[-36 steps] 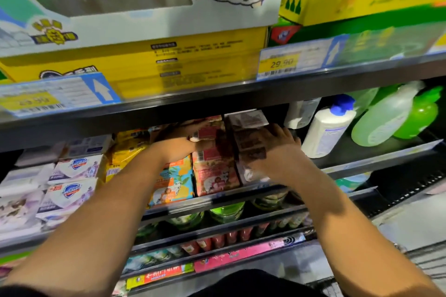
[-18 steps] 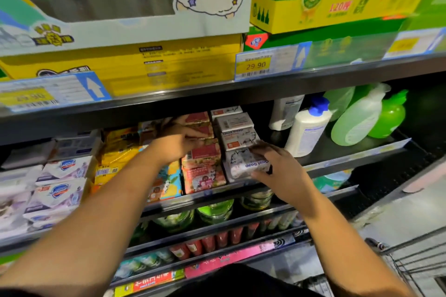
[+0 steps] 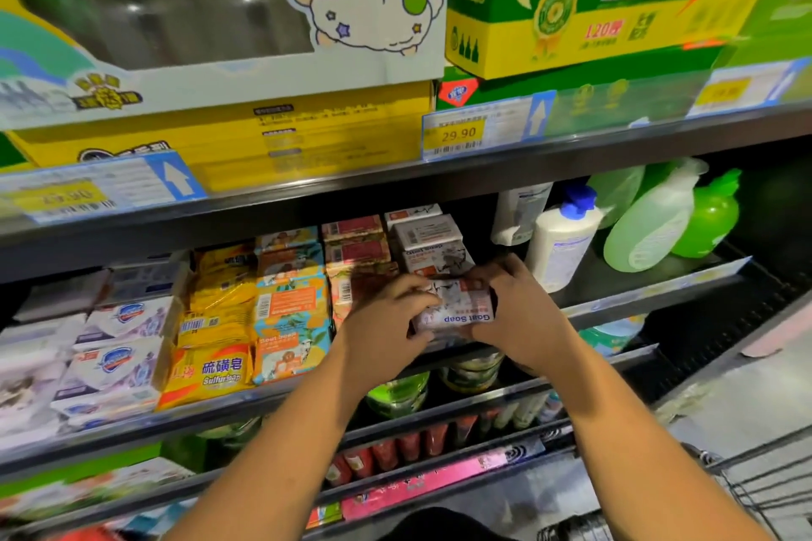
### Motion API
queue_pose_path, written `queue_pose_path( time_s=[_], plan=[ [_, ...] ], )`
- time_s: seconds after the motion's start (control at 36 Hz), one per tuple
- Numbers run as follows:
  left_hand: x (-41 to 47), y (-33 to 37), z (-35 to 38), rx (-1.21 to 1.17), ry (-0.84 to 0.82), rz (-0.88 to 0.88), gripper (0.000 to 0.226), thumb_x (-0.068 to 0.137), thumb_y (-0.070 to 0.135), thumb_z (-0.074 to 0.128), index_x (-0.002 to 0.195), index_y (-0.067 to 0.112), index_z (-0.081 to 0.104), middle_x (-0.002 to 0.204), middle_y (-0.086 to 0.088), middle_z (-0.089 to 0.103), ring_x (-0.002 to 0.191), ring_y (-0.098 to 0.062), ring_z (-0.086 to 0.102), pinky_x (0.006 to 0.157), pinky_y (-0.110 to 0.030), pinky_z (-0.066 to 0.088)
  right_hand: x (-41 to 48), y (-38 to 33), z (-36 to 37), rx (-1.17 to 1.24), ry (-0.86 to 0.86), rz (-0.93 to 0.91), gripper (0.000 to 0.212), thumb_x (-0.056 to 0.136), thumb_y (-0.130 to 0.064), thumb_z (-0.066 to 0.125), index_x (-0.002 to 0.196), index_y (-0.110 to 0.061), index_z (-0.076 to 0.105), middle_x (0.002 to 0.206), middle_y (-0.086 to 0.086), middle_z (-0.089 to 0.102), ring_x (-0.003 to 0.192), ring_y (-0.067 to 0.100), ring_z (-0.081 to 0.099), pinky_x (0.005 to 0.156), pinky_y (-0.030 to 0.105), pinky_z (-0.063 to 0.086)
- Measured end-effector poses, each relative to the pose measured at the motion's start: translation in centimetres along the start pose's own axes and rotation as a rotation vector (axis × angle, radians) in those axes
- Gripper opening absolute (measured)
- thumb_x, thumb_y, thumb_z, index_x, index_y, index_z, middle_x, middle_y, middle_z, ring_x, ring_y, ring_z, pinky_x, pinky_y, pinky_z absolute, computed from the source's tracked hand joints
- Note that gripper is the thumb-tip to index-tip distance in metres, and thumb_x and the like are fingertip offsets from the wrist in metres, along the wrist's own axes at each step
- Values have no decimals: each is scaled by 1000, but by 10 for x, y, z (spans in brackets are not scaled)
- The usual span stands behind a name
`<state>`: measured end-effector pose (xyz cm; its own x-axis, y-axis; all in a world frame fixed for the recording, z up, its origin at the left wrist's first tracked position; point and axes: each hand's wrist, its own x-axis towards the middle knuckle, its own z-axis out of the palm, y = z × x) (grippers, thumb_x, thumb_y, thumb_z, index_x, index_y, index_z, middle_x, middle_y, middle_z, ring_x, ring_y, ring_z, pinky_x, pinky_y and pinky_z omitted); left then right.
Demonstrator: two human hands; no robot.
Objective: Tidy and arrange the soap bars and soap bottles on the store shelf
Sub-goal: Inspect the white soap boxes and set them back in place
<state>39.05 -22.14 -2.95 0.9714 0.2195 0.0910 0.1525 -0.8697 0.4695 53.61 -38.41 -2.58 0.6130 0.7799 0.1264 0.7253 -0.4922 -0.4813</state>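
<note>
The left grip point(image 3: 386, 321) and the right grip point(image 3: 520, 312) hold one soap bar point(image 3: 457, 307) between them. The left fingers curl round its left end, and the right fingers and thumb curl round its right end. The bar is a white wrapped pack, and its blue words "Goat Soap" face the camera upside down. It is at the front edge of the middle shelf point(image 3: 659, 288), just in front of a stack of white soap boxes point(image 3: 433, 239). The grips hide its underside, so I cannot tell whether it rests on the shelf or is lifted just off it.

Just left of that stack stand red soap boxes point(image 3: 356, 250), partly hidden behind the left grip. Next to the left are orange and blue soap boxes point(image 3: 290, 312), then yellow soap packs point(image 3: 211, 373) marked "Sulfur Soap". At the left end are stacked white and purple soap bars point(image 3: 118, 347).

Right of the right grip, a white bottle point(image 3: 564, 242) with a blue cap stands upright near the stack of boxes. Farther right on the same shelf are a pale green bottle point(image 3: 650, 224) and a bright green bottle point(image 3: 707, 220), close together.

The shelf above carries a yellow box point(image 3: 263, 136) and a green box point(image 3: 593, 0), with a price tag point(image 3: 459, 134) reading 29.90 on its front edge. Below the grips, green jars point(image 3: 397, 393) sit on the next shelf down, and red tubes point(image 3: 395, 452) stand lower still.
</note>
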Motion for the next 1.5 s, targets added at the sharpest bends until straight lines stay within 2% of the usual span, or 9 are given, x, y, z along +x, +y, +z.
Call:
queue_pose_path(
  time_s=[0.19,0.42,0.56,0.64,0.81,0.97,1.19,1.31,1.5],
  plan=[
    [-20,27,-10,-393,249,39,34,91,19,69,113,44,64,134,35,45,126,9,45,102,-21,43,-25,-7,-1,250,204,0,66,63,-30,93,122,-22,64,113,-14,44,97,-3,51,85,2,36],
    [-33,48,-39,-445,424,162,39,81,44,71,119,39,65,132,27,58,123,-8,56,101,-33,44,-55,-36,-20,1131,216,197,57,61,-26,89,115,-19,69,111,7,73,99,20,71,82,31,55],
    [-42,40,-25,-457,242,206,47,78,44,74,123,42,63,136,24,54,128,-2,50,103,-20,41,-69,-50,-21,1387,86,372,32,78,-26,79,102,-6,73,100,17,73,92,25,66,79,37,52],
    [-49,41,-18,-432,287,195,42,82,43,72,122,41,63,131,24,56,124,5,52,98,-10,39,-77,-54,-17,1406,-17,491,37,81,-35,68,102,-6,75,103,17,74,91,23,68,80,39,52],
    [-58,44,-19,-965,248,-120,35,77,42,82,111,39,72,112,2,72,106,-23,68,88,-42,56,-90,-59,-18,1343,-172,391,37,91,-39,59,119,-19,72,116,9,73,107,22,69,82,34,52],
    [-64,58,-25,-1123,287,-291,24,78,37,70,101,36,76,100,-6,70,66,-15,62,49,-27,48,-82,-71,-13,1380,7,408,38,81,-20,71,119,-18,64,111,8,74,100,24,71,77,31,57],
    [-75,29,-30,-595,75,-23,58,74,30,86,124,48,62,135,26,51,132,0,45,108,-29,43,-83,-73,-9,1560,-93,412,23,84,-31,65,102,-15,68,103,16,71,75,19,67,52,25,49],
    [-74,29,-30,-683,232,-149,43,71,32,76,113,34,67,131,20,53,126,2,50,105,-30,46,-86,-68,-7,1610,-295,247,77,63,-30,93,129,-10,59,112,19,69,84,25,66,68,31,56],
    [-77,50,-29,-1063,253,-303,47,73,27,71,119,24,60,103,17,71,94,-5,68,71,-21,55,-81,-76,-2,1284,-89,271,35,81,-21,72,116,-17,70,111,5,75,108,22,69,86,29,56]
  ],
)
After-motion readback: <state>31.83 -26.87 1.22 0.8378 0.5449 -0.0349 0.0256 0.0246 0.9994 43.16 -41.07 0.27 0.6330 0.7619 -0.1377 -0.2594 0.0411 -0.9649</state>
